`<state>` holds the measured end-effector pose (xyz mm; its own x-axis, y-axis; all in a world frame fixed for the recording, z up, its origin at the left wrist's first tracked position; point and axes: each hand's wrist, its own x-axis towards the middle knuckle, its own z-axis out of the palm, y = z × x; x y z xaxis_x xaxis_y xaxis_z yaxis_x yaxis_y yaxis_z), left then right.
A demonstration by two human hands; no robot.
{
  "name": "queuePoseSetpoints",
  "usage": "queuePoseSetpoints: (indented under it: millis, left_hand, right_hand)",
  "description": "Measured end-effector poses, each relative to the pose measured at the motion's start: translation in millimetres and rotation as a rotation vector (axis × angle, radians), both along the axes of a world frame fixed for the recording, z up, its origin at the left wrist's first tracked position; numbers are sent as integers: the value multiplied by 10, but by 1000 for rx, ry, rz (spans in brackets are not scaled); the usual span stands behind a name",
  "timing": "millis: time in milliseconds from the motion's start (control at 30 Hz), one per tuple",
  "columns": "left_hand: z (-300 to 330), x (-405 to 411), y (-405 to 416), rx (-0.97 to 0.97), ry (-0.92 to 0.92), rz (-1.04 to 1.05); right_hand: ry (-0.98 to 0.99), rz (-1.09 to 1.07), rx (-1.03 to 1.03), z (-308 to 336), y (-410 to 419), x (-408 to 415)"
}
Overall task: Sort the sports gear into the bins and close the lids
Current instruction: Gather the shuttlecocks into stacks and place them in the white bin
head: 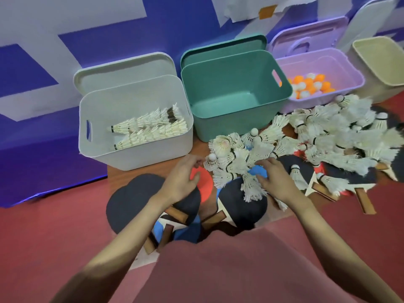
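Head view: both hands, left (pixel 182 178) and right (pixel 273 174), fingers loosely curled, gather shuttlecocks (pixel 231 162); whether they hold any is unclear. Next, probably carry them to the white bin (pixel 135 154).

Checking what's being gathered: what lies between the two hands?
In the head view, a clump of white shuttlecocks lies between the left hand and right hand, on top of paddles.

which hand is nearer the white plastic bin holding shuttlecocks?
Left. The left hand sits just below the white plastic bin's front right corner; the right hand is further right, at the loose shuttlecock pile.
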<state>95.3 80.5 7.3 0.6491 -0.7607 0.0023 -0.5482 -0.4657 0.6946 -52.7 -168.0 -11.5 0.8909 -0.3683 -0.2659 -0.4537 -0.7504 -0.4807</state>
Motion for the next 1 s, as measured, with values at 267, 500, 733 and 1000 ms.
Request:
queuePoseSetpoints:
  millis: [267, 500, 733, 1000]
  left_hand:
    - [-138, -385, -598, 128, 18, -171]
    - [-195, -611, -884, 134, 45, -153]
    - [-259, -750, -914, 188, 184, -135]
    - [-300, -988, -994, 41, 340, -32]
  right_hand:
    - [192, 78, -57, -388, -35, -362]
    - [-11, 121, -194, -497, -54, -344]
    - [-230, -103, 171, -179, -174, -404]
    - [-173, -149, 644, -95, -184, -407]
